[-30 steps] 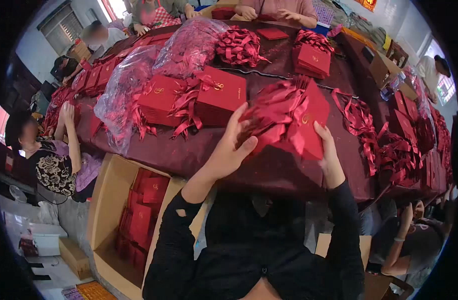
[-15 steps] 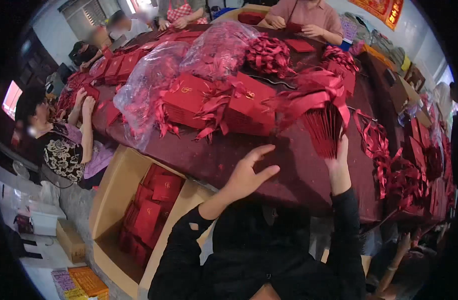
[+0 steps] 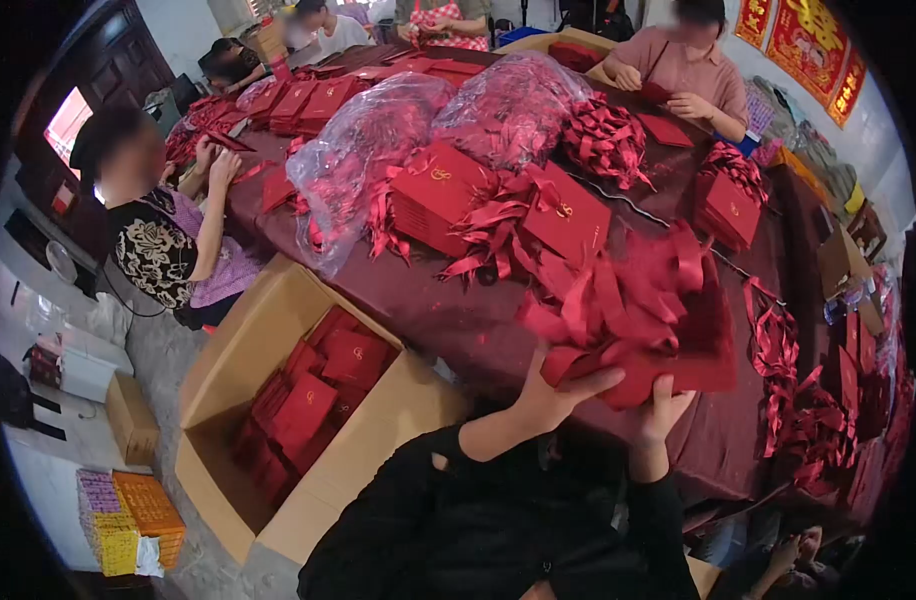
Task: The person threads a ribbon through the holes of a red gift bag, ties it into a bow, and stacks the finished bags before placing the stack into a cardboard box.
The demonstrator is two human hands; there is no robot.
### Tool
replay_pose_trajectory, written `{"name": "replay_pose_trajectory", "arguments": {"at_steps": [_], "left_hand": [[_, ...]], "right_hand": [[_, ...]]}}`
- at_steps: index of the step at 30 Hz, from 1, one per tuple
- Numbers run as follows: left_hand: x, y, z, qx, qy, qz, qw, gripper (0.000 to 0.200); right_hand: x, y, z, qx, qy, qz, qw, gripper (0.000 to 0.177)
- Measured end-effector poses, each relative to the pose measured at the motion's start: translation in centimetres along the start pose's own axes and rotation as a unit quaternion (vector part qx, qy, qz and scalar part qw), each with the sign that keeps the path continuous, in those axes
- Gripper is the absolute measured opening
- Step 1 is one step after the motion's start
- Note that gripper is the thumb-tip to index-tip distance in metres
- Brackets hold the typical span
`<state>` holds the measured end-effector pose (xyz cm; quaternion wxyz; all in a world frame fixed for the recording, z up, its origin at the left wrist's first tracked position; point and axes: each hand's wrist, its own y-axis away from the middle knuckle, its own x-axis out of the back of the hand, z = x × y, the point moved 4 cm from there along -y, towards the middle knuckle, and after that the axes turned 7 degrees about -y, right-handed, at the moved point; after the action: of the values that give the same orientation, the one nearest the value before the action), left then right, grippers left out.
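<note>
Both my hands hold up a thick stack of red cards with ribbons [image 3: 643, 320] over the near edge of the table. My left hand [image 3: 558, 392] grips the stack's lower left side, fingers wrapped on the ribbons. My right hand [image 3: 663, 410] supports it from underneath on the right. Loose ribbon ends hang over the top of the stack. To the left, below the table edge, an open cardboard box [image 3: 248, 340] holds several red cards [image 3: 313, 400].
The maroon table [image 3: 458, 310] carries two ribboned card stacks [image 3: 498, 205], plastic bags of ribbons [image 3: 363, 150] and ribbon piles [image 3: 608, 140]. A seated person [image 3: 158, 230] works at the left; others sit at the far end. Small boxes [image 3: 128, 515] lie on the floor.
The stack came down from the table toward me, turned flat, and my left hand, open and apart half a second ago, has closed on it. The view swung left toward the box.
</note>
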<state>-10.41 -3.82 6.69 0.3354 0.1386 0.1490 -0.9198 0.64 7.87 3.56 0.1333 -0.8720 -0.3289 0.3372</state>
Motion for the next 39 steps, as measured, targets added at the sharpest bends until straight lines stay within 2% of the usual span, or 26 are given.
{"name": "replay_pose_trajectory", "arguments": {"at_steps": [2, 3, 6, 7, 9, 10, 11, 13, 14, 16, 17, 18, 19, 20, 22, 23, 26, 27, 30, 32, 35, 36, 38, 39], "left_hand": [[0.1, 0.5, 0.2, -0.031, -0.054, -0.002, 0.998, 0.038], [0.0, 0.6, 0.4, -0.061, -0.106, -0.008, 0.992, 0.032], [0.4, 1.0, -0.4, -0.014, -0.056, -0.003, 0.998, 0.043], [0.6, 0.8, -0.4, -0.015, -0.056, -0.002, 0.998, 0.043], [0.9, 0.5, -0.2, -0.045, -0.178, -0.04, 0.982, 0.058], [1.1, 0.3, -0.3, -0.045, -0.179, -0.039, 0.982, 0.058], [1.1, 0.2, -0.5, -0.042, -0.197, -0.047, 0.978, 0.063], [1.0, -0.1, -0.5, -0.038, -0.219, -0.055, 0.974, 0.069], [1.1, -0.2, -0.4, -0.036, -0.19, -0.045, 0.98, 0.069], [1.1, -0.3, -0.9, -0.037, -0.161, -0.033, 0.986, 0.069], [0.9, 0.1, -1.5, -0.102, -0.201, -0.052, 0.973, 0.068], [0.6, 0.4, -1.6, -0.165, -0.241, -0.07, 0.954, 0.068], [0.0, -0.1, -3.2, -0.012, -0.143, -0.167, 0.976, 0.066], [-0.1, -0.3, -3.9, -0.013, -0.145, -0.162, 0.976, 0.066], [0.2, -0.5, -5.1, -0.141, -0.138, -0.168, 0.966, 0.064], [0.8, -0.5, -6.3, -0.149, -0.156, -0.161, 0.963, 0.062], [1.1, -0.1, -8.0, -0.14, -0.111, -0.194, 0.965, 0.06], [0.9, -0.1, -6.5, -0.223, -0.294, -0.184, 0.911, 0.052], [0.7, -0.7, -6.1, -0.184, -0.267, -0.194, 0.926, 0.044], [0.9, -0.7, -6.2, -0.208, -0.289, -0.211, 0.91, 0.041], [0.4, -0.8, -5.7, -0.278, -0.336, -0.137, 0.889, 0.038], [0.3, -0.8, -6.0, -0.28, -0.335, -0.135, 0.89, 0.038], [0.4, -0.7, -6.0, -0.261, -0.313, -0.121, 0.905, 0.038], [0.8, -0.5, -6.0, -0.18, -0.267, -0.145, 0.935, 0.039]], "right_hand": [[1.2, 1.8, 0.5, 0.006, -0.003, 0.043, 0.999, 0.05], [1.6, 2.5, 0.2, -0.1, -0.054, 0.026, 0.993, 0.078], [4.5, 2.7, -0.8, -0.098, -0.007, -0.003, 0.995, 0.088], [4.9, 2.2, -2.0, -0.113, 0.054, 0.028, 0.992, 0.097], [5.0, 0.8, -3.8, -0.016, 0.272, -0.015, 0.962, 0.101], [5.1, 0.9, -4.5, -0.167, 0.286, -0.042, 0.943, 0.104], [4.6, 0.4, -5.9, -0.168, 0.284, -0.042, 0.943, 0.104], [3.1, -0.4, -6.7, -0.301, 0.229, -0.115, 0.918, 0.105], [3.1, -1.0, -7.2, -0.296, 0.175, -0.149, 0.927, 0.11], [2.7, -2.4, -8.1, -0.21, 0.185, -0.153, 0.948, 0.116], [3.3, -2.4, -7.6, -0.172, 0.214, -0.181, 0.944, 0.116], [4.2, -2.3, -6.9, -0.17, 0.215, -0.176, 0.945, 0.114], [5.1, -2.0, -6.0, -0.168, 0.216, -0.171, 0.946, 0.113], [7.1, -0.9, -4.2, -0.173, 0.226, -0.11, 0.952, 0.105], [6.0, -1.1, -3.0, -0.118, 0.226, -0.097, 0.962, 0.097], [4.0, -1.0, -3.0, -0.078, 0.159, -0.103, 0.979, 0.084], [3.3, -1.3, -0.6, -0.073, 0.16, -0.098, 0.979, 0.083], [4.1, -1.4, -0.1, -0.07, 0.162, -0.095, 0.98, 0.082], [7.3, 0.3, 0.6, -0.065, 0.169, -0.086, 0.98, 0.08], [9.0, 0.3, 1.4, -0.061, 0.174, -0.079, 0.98, 0.079], [10.2, 0.2, 2.7, -0.047, 0.181, -0.074, 0.98, 0.078], [10.8, 0.4, 3.0, -0.043, 0.184, -0.072, 0.979, 0.077], [3.5, -0.1, -1.1, -0.057, 0.299, -0.07, 0.95, 0.076], [4.5, 0.8, -0.2, -0.094, 0.131, 0.026, 0.987, 0.054]]}}
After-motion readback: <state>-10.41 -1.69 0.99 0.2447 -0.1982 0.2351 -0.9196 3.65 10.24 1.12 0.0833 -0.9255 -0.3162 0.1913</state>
